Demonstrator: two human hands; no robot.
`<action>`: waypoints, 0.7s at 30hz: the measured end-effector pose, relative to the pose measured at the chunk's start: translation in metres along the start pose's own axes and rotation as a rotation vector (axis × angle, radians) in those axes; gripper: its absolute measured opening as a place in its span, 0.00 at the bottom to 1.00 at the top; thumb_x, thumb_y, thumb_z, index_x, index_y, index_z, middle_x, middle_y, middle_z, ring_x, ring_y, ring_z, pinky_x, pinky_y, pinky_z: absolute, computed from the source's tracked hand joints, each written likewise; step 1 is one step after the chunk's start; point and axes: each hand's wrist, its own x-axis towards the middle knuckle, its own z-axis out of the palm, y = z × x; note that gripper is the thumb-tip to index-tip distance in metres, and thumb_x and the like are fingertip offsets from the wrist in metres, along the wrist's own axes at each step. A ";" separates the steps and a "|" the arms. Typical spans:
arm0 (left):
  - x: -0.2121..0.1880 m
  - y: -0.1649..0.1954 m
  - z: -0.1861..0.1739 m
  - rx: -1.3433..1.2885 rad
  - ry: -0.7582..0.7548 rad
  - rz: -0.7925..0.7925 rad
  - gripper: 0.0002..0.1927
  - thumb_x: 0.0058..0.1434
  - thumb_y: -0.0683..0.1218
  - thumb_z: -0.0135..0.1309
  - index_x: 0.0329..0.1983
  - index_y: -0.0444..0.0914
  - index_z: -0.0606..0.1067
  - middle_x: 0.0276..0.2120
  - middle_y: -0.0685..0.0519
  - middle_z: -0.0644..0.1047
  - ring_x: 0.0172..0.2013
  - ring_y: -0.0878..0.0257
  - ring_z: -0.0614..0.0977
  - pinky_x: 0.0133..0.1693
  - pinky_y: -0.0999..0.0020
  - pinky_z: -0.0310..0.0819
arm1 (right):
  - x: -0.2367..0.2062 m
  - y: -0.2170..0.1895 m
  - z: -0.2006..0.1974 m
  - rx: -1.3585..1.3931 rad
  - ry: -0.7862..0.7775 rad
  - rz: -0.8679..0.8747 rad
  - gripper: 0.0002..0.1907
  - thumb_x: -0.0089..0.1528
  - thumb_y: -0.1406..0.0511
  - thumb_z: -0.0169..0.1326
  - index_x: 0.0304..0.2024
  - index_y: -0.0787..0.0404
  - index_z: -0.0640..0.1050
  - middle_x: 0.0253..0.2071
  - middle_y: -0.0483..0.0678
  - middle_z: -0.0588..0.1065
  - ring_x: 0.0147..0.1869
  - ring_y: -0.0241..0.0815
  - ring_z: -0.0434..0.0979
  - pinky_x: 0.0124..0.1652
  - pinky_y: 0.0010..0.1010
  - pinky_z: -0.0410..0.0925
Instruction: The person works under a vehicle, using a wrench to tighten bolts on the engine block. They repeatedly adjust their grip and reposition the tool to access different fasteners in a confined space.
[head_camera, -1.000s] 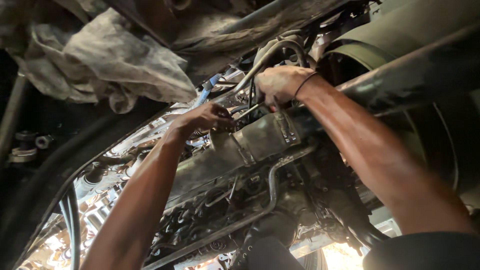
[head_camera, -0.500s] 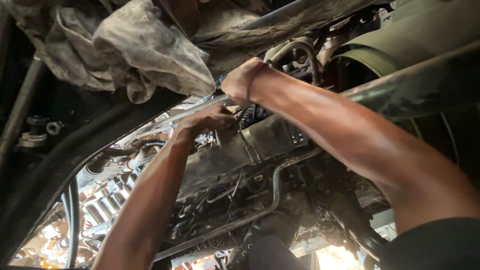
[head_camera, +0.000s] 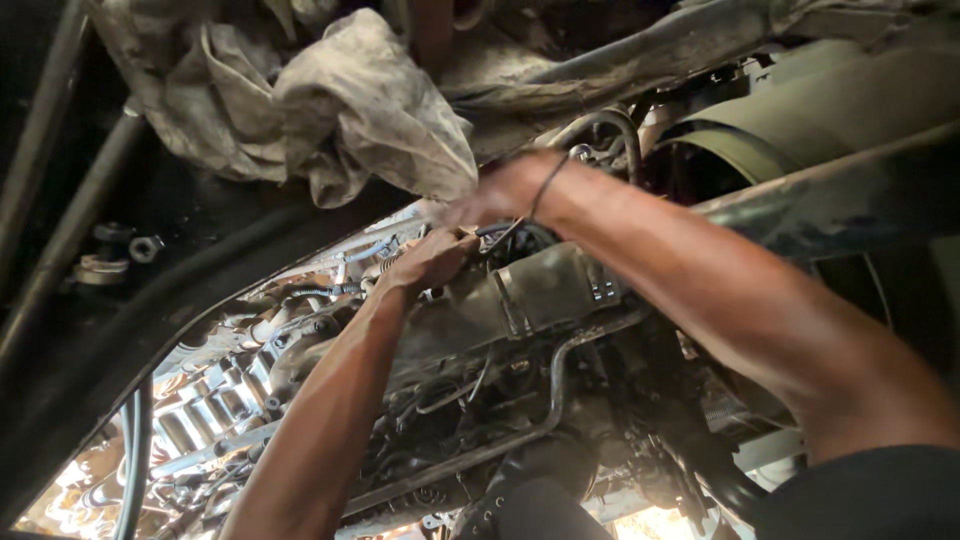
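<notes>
left hand (head_camera: 432, 262): reached up into the engine bay, fingers curled together against the top end of the dirty metal housing (head_camera: 520, 300); whether they pinch anything, cannot tell (fingertips hidden on the far side).
right hand (head_camera: 500, 192): just above and right of the left hand, blurred; thin dark band (head_camera: 545, 185) on the wrist. Fingers point left toward the rag's lower edge; spread or closed, cannot tell.
housing: grey, greasy, runs diagonally from mid-frame down to the left, metal clamp band (head_camera: 510, 300) around it just right of the left hand.
rag (head_camera: 340, 110): crumpled, grimy grey cloth hanging along the top edge, its lower corner near the right fingertips.
hose (head_camera: 610, 125): dark loop just above the right wrist.
bent pipe (head_camera: 545, 400): thin tube under the housing, running down toward the bottom left.
engine ribs (head_camera: 200, 410): bright finned parts at bottom left, well apart from both hands.
</notes>
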 end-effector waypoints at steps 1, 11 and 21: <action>0.002 0.000 0.000 0.089 0.009 -0.007 0.26 0.72 0.60 0.40 0.44 0.36 0.79 0.40 0.35 0.80 0.41 0.42 0.79 0.44 0.49 0.69 | 0.000 0.000 0.002 0.008 0.020 -0.003 0.21 0.63 0.50 0.51 0.47 0.56 0.81 0.39 0.54 0.83 0.37 0.52 0.83 0.35 0.40 0.71; -0.007 0.012 -0.006 -0.167 -0.043 -0.005 0.21 0.63 0.54 0.44 0.38 0.35 0.81 0.33 0.43 0.81 0.35 0.55 0.79 0.41 0.57 0.71 | -0.018 0.056 0.016 0.306 -0.252 -0.019 0.16 0.60 0.57 0.57 0.49 0.53 0.82 0.26 0.50 0.81 0.26 0.42 0.80 0.26 0.34 0.71; 0.007 -0.015 0.016 -0.159 -0.036 0.041 0.20 0.67 0.53 0.42 0.39 0.35 0.79 0.35 0.38 0.81 0.37 0.47 0.81 0.43 0.53 0.73 | 0.007 0.090 0.065 0.520 -0.336 -0.031 0.15 0.58 0.59 0.66 0.45 0.57 0.87 0.19 0.43 0.74 0.20 0.33 0.69 0.21 0.31 0.62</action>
